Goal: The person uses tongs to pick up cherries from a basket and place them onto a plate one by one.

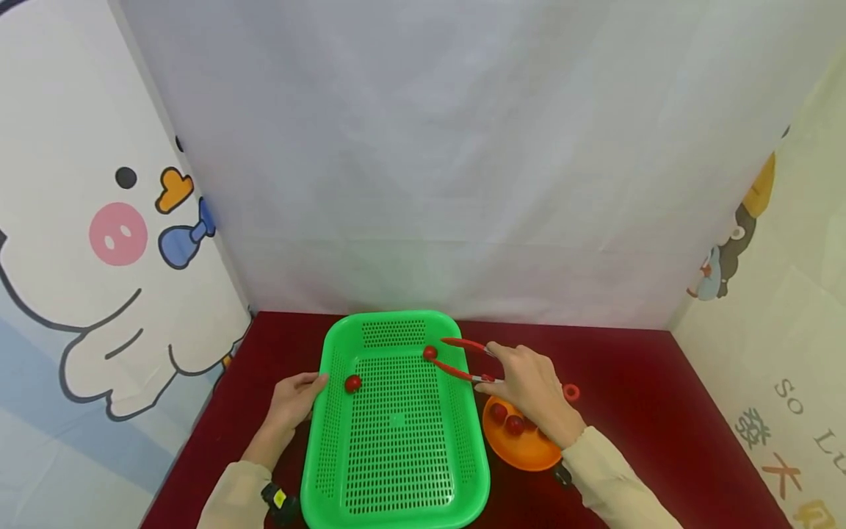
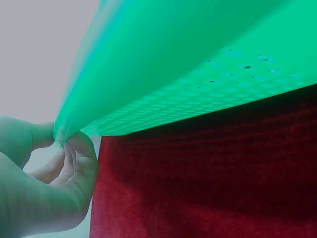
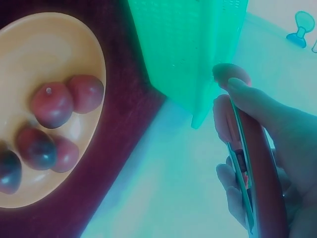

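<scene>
At the left side of the green basket (image 1: 399, 518), my left hand (image 1: 295, 400) pinches its rim between thumb and fingers; the left wrist view shows this hand (image 2: 54, 183) at the rim from below. My right hand (image 1: 529, 386) holds red-tipped tongs (image 1: 456, 372) over the basket's right rim. The two arms of the tongs are spread, with the lower tip right at a cherry tomato (image 1: 430, 353) in the far right part of the basket. Another cherry tomato (image 1: 353, 383) lies near the basket's left wall. In the right wrist view, fingers wrap the tongs' handle (image 3: 265, 183).
An orange plate (image 1: 529, 461) with several cherry tomatoes (image 1: 515, 425) stands right of the basket, partly under my right forearm. A red ring (image 1: 571, 392) shows beyond that hand. Dark red cloth (image 1: 634, 411) covers the table; a white curtain (image 1: 463, 162) hangs behind it.
</scene>
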{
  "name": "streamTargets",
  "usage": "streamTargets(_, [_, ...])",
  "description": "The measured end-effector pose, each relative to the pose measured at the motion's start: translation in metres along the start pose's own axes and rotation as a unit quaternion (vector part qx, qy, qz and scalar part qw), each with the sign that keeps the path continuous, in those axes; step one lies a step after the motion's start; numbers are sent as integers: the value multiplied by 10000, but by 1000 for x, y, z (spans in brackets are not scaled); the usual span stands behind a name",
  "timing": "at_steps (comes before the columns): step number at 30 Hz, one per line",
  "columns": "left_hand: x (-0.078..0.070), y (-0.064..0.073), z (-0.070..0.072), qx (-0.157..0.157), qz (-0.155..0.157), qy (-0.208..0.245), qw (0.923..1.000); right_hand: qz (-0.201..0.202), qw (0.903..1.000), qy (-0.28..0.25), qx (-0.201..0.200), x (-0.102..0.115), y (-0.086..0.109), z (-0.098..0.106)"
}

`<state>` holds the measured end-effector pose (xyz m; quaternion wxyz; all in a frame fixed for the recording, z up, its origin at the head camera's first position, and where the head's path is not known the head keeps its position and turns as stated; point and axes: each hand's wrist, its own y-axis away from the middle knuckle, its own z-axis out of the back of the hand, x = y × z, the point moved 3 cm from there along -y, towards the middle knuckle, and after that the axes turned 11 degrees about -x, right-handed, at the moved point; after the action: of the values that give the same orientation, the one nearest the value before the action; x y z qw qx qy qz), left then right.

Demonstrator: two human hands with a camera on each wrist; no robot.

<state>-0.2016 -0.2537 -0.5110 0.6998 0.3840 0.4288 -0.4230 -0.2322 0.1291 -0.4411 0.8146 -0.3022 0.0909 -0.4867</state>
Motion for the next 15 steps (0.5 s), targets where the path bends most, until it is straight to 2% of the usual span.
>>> streamTargets(15, [1, 1, 1, -68, -25, -8, 10000, 324, 9992, 145, 179, 13, -18, -20])
